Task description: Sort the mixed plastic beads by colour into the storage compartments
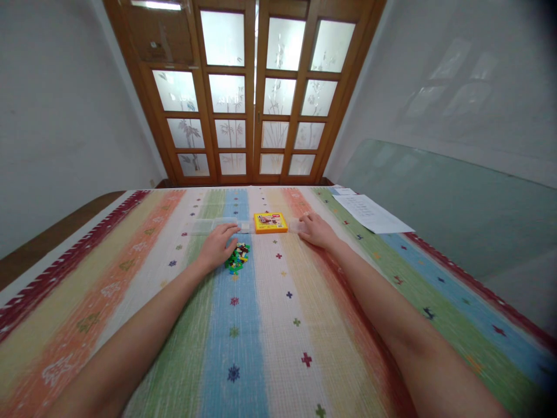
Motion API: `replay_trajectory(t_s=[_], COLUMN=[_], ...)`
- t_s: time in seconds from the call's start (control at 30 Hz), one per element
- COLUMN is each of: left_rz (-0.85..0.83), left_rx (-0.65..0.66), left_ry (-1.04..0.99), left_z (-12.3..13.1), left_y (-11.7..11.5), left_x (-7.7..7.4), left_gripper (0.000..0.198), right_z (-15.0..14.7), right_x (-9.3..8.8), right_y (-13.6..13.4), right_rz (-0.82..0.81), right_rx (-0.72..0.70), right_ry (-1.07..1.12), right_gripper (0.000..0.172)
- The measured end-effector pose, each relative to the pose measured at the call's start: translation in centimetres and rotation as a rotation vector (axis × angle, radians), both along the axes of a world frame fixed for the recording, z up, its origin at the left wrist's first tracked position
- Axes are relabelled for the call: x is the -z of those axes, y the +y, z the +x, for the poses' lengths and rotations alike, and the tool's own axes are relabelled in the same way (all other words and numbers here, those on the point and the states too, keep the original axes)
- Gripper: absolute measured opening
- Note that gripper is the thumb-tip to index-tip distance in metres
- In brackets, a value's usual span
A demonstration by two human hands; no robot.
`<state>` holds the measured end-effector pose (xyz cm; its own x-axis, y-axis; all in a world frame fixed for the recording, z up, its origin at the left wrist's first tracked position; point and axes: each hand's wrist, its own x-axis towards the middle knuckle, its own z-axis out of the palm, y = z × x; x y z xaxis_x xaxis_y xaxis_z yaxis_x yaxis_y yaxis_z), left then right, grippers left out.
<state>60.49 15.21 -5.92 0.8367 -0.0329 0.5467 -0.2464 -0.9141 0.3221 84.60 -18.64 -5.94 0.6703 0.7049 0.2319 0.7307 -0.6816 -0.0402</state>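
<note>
My left hand [219, 244] lies on the striped tablecloth with its fingers curled over a small heap of colourful building bricks [238, 258], touching its left side. A clear plastic strip or bag [204, 226] lies just beyond that hand. My right hand [316, 229] rests palm down on the cloth, fingers bent, its fingertips on another clear plastic piece [297, 225]. Between the two hands, a little farther away, lies a small yellow box [270, 222] with a picture on its lid.
The table is covered by a striped cloth [270, 325]. White printed sheets [369, 212] lie at the far right of the table. A leaning glass pane [444, 197] stands along the right side. Wooden doors with frosted panes [255, 93] are behind the table.
</note>
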Motion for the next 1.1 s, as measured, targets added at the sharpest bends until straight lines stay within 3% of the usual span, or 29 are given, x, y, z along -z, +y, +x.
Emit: replay_trajectory(t_s=[0.13,0.23,0.37,0.47,0.57,0.7,0.87,1.1], left_rz=[-0.029,-0.134,-0.431,-0.733,-0.981,-1.094,-1.076,-0.94], left_rx=[0.1,0.143,0.204,0.25,0.239,0.198,0.104,-0.022], left_ry=[0.061,0.094,0.128,0.138,0.087,0.083,0.105,0.033], left_z=[-0.3,-0.2,-0.1,0.0,0.2,0.2,0.3,-0.5], left_y=[-2.1,-3.5,-5.1,-5.7,-5.6,-5.0,-4.9,-6.5], left_x=[-0.2,-0.3,0.0,0.4,0.6,0.5,0.4,0.0], left_gripper=[0.036,0.039,0.068,0.085,0.076,0.067,0.068,0.065], right_z=[-1.5,-3.6,-8.5,-12.2,-14.1,-14.6,-15.5,-16.3], right_x=[-0.9,-3.0,-6.2,-7.2,-6.5,-4.3,-2.9,-3.1], right_y=[-0.7,0.6,4.7,7.8,9.7,10.4,11.0,11.1], right_rz=[0.076,0.218,0.331,0.31,0.278,0.248,0.259,0.326], right_rx=[0.135,0.144,-0.172,-0.362,-0.414,-0.468,-0.408,-0.194], right_ry=[0.03,0.001,0.024,0.041,-0.021,-0.061,-0.042,0.023], right_gripper=[0.048,0.042,0.034,0.03,0.022,0.016,0.018,0.03])
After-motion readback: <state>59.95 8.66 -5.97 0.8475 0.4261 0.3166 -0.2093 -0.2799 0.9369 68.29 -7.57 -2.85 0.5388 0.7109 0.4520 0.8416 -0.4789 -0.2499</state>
